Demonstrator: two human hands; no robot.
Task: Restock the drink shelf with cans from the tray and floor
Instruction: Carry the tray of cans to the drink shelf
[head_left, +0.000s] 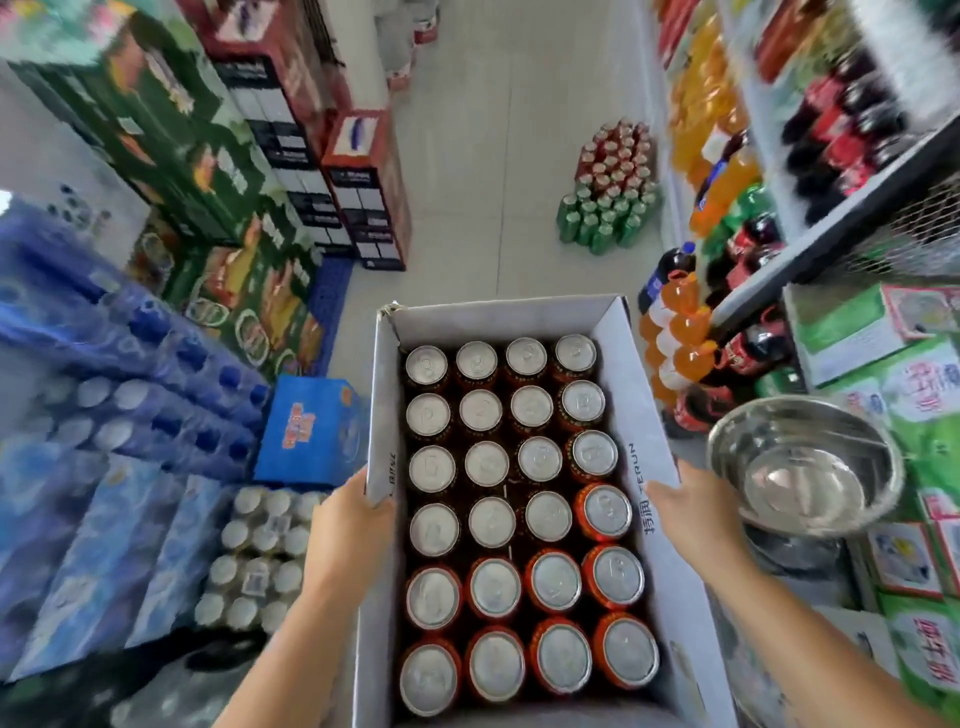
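A pale tiled floor (467, 156) runs down the shop aisle to the far end. On the right stands the drink shelf (836, 228), its tiers crowded with cola, orange and green soda bottles (685, 322). On the left rise stacks of green and dark cartons (171, 130), with blue shrink-wrapped bottle packs (104, 364) nearer.

In the near middle is a white cardboard tray (519, 317), held up above the floor. It is filled with orange cans (488, 525) standing upright in four columns of six, silver tops up. On the far floor, just beside the shelf foot, sits a block of loose cans (608, 192) — red ones farther, green ones nearer.

A steel bowl (805, 467) rests on the green boxes at the near right, close to the tray's right wall. A blue carton (311, 431) lies just left of the tray.

The hands are apart — the left hand (353, 525) grips the tray's left wall, its fingers hidden under the flap, and the right hand (691, 512) holds the right wall.
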